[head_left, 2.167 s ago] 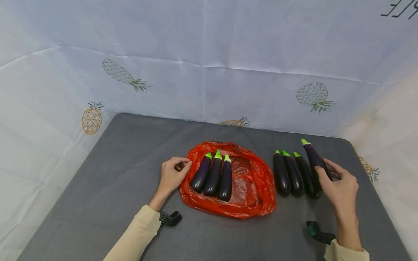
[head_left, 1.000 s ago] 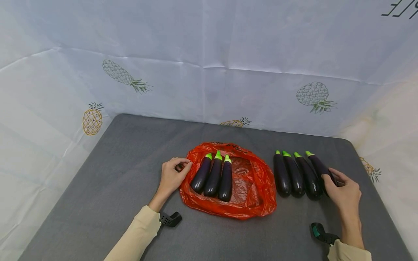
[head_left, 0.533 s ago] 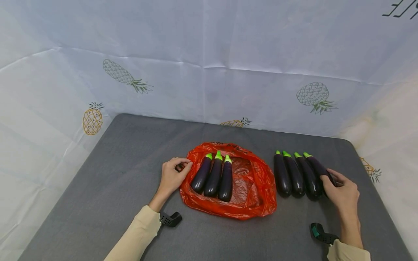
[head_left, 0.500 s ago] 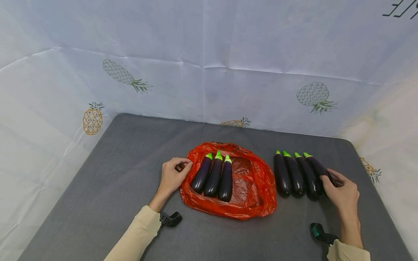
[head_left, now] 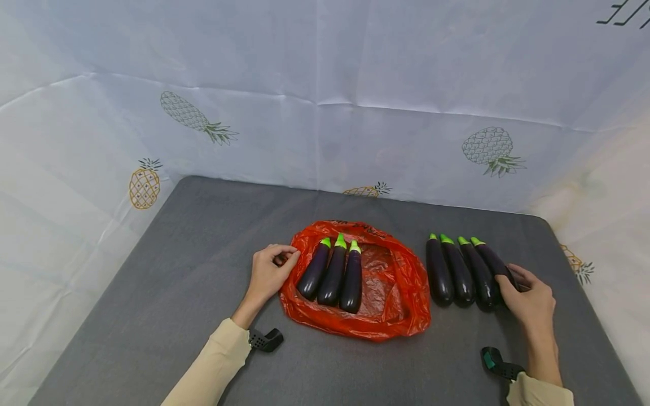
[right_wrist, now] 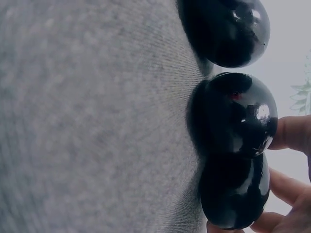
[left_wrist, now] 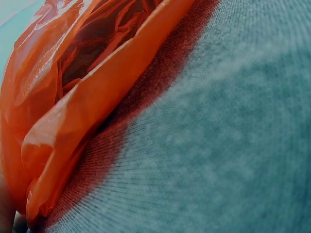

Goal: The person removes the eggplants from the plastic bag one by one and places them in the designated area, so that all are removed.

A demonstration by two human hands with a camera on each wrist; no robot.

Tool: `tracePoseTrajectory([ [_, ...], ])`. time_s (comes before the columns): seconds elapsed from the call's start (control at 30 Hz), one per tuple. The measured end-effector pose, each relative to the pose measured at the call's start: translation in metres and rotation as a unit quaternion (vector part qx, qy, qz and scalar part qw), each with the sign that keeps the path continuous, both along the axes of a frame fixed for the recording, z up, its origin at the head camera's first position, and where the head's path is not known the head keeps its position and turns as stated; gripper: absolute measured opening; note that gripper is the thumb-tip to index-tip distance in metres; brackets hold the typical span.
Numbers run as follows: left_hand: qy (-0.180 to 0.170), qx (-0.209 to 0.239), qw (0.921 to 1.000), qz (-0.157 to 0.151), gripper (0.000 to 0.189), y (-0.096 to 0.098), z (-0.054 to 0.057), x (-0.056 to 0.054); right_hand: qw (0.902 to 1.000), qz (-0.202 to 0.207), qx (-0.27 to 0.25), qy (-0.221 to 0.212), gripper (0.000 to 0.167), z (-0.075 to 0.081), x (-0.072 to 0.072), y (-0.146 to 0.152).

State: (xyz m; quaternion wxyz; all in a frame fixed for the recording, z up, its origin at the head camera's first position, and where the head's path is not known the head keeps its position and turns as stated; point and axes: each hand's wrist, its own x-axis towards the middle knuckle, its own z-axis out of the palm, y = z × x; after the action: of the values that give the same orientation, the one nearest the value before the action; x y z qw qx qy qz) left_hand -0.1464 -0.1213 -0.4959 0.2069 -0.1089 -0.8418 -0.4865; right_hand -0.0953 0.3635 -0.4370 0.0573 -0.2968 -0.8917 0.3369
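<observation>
At the left rim of a red plastic bag [head_left: 416, 318] my left hand [head_left: 269, 272] pinches the film between thumb and forefinger. The bag lies spread wide, with three eggplants [head_left: 331, 276] side by side in its left half. In the left wrist view, fingertips [left_wrist: 6, 206] show at the folded edge. My right hand [head_left: 530, 301] grips the rightmost eggplant [head_left: 490, 256] of a row on the table, thumb on its left side. In the right wrist view, fingers [right_wrist: 286, 187] curl round that eggplant [right_wrist: 235, 194], which lies against its neighbour [right_wrist: 240, 116].
Three more eggplants [head_left: 461, 276] of the row lie between the bag and my right hand, green stems pointing away. The grey table [head_left: 152, 293] ends at a white pineapple-print cloth [head_left: 284, 141] hanging behind and at the sides.
My right hand has lowered the raised eggplant to the row's right end, then shifted slightly left with it against its neighbour. The left hand and the bag have stayed still.
</observation>
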Motion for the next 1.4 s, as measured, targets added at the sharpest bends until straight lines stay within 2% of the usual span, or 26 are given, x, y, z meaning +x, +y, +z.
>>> tracePoseTrajectory([
  [0.47,0.008,0.002,1.0,0.004,0.004,0.001,0.001,0.0,0.9999,0.002,-0.006,-0.015,0.058,0.001,-0.001,-0.001],
  [0.77,0.014,0.002,0.9999,0.006,0.004,0.002,0.0,0.0,0.9999,0.01,-0.002,0.001,0.06,-0.002,0.003,0.001],
  [1.07,0.001,-0.006,1.0,0.005,0.006,0.001,0.001,0.0,0.9987,0.002,0.014,0.049,0.056,0.001,0.006,-0.001],
  [1.4,-0.008,-0.007,0.9999,0.006,0.008,0.0,0.0,0.0,0.9887,0.02,0.037,0.144,0.046,0.012,0.01,-0.021],
])
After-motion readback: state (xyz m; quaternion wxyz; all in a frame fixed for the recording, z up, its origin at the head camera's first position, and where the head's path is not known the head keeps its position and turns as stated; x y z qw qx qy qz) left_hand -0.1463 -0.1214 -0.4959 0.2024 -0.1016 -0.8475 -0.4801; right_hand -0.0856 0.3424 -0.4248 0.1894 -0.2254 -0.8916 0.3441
